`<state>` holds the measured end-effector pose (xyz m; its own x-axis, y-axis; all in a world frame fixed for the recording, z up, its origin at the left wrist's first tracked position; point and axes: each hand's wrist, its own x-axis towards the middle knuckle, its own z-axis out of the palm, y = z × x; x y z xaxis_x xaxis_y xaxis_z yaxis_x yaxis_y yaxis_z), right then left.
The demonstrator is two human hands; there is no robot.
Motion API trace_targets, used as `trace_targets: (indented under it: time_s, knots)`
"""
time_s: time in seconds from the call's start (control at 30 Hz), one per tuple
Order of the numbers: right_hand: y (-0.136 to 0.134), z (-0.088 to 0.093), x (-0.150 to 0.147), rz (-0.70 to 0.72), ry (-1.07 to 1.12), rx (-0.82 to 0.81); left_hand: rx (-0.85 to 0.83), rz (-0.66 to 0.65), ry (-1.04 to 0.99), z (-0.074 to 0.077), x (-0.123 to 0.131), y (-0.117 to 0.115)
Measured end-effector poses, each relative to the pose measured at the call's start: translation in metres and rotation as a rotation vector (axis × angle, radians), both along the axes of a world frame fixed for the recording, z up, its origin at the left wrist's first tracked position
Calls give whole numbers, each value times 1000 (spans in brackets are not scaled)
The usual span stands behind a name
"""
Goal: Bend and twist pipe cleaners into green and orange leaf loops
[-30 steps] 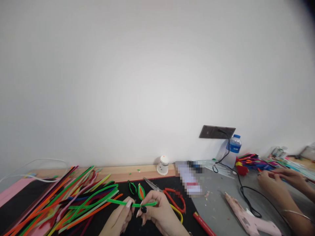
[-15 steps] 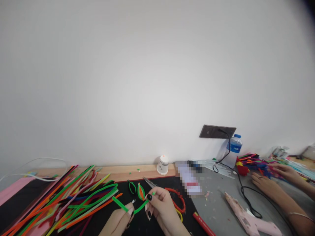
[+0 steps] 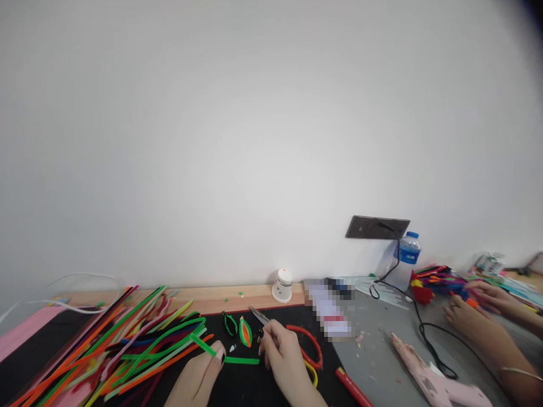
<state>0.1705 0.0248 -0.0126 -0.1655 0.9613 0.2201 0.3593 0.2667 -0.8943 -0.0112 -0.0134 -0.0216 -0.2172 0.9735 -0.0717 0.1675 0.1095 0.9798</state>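
A green pipe cleaner (image 3: 241,360) is pinched in my left hand (image 3: 203,367), one part sticking out to the upper left and a straight part running right. My right hand (image 3: 280,353) is closed just beyond its right end; whether its fingertips touch the end or hold anything is hard to tell. Behind my hands lie a small green-and-orange leaf shape (image 3: 245,332) and a dark leaf shape with a green edge (image 3: 229,324) on the black mat (image 3: 250,390). Scissors (image 3: 258,315) lie partly under my right hand.
Loose pipe cleaners (image 3: 139,350) spread at the left. A paper cup (image 3: 282,286) stands behind. Rightward are a red loop (image 3: 314,342), a red tool (image 3: 353,388), a pink glue gun (image 3: 432,376), a cable, a bottle (image 3: 408,254) and another person's hands (image 3: 470,311).
My right hand has moved off the middle of the green pipe cleaner, whose curved right part is now straight. My left hand has shifted slightly left. The view has shifted a little.
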Motion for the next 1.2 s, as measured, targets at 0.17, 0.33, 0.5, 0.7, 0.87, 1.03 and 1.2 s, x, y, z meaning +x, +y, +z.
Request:
trace_targets:
  time_s: [0.17,0.33,0.5,0.7,0.87,1.03,1.2]
  knots:
    - [-3,0,-6,123,-4,-89,36,22,-37,1,2,3]
    - [-3,-8,-7,150,78,-116,119,54,-167,4,5,5]
    - [-4,-11,-8,140,123,-113,102,75,-181,6,7,4]
    - [-5,-1,-12,137,342,-184,57,-14,-219,6,6,3]
    - [-2,0,-12,238,663,-344,33,-124,-227,9,6,3]
    - [-5,1,-14,390,951,-505,35,-160,-220,7,10,5]
    - [-7,7,-14,383,999,-522,-60,-212,-316,0,6,13]
